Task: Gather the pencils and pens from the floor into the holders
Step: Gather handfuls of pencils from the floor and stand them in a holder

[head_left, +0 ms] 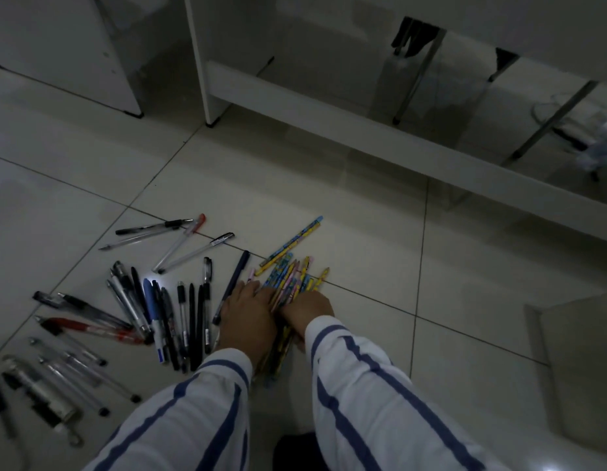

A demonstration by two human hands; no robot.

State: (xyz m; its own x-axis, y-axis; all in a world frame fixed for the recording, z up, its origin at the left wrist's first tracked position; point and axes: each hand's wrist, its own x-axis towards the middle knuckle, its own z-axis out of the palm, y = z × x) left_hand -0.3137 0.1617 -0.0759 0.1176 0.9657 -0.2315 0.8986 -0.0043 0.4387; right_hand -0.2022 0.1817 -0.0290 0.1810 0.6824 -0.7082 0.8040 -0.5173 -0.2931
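Observation:
A bunch of colourful patterned pencils [291, 277] lies on the tiled floor in the middle of the view. My left hand [249, 316] lies over the left side of the bunch, fingers spread across the pencils. My right hand [307, 311] curls round the right side of the bunch. One yellow and blue pencil [293, 241] lies apart, farther away. Several dark pens [179, 317] fan out on the floor just left of my left hand. Clear pens [179, 243] lie beyond them. No holder is in view.
More pens and a red pen [91, 329] are scattered at the lower left, blurred near the edge. White furniture panels [207, 73] and metal legs [417, 76] stand at the back. A light object [580, 362] sits on the floor at the right.

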